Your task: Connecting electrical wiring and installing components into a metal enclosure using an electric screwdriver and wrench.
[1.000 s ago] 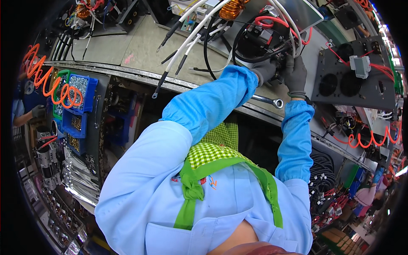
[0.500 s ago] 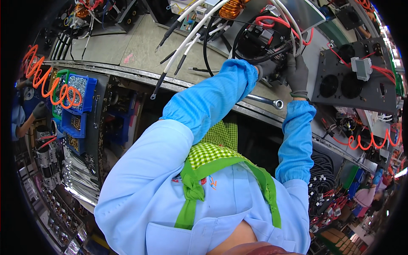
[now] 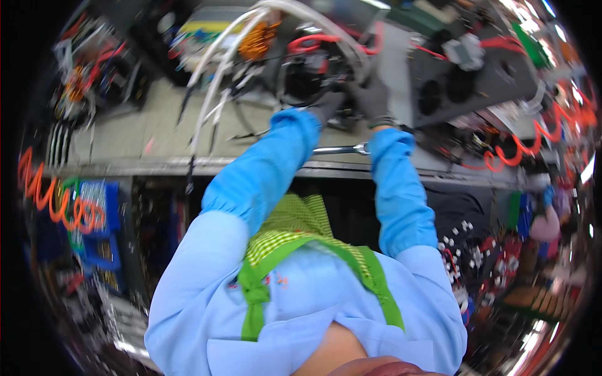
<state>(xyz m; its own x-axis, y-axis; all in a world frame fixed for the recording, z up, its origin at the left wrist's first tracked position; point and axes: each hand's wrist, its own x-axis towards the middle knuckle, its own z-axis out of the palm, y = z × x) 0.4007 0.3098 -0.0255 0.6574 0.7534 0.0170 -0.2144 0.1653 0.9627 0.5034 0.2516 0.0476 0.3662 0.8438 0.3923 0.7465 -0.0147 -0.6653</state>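
On the pale workbench, the gray-gloved left hand and right hand are at the near side of a wired electrical assembly. Blur obscures both grips; how far open, or holding what, I cannot tell. The blue left sleeve partly covers a ring-ended wrench.

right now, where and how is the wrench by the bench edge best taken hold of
Probably take the wrench by its shaft, from above on the near side. It lies along the near edge of the bench, its straight shaft exposed between the left sleeve and right sleeve. Its ring end sits by the right sleeve; the other end is hidden behind the left.
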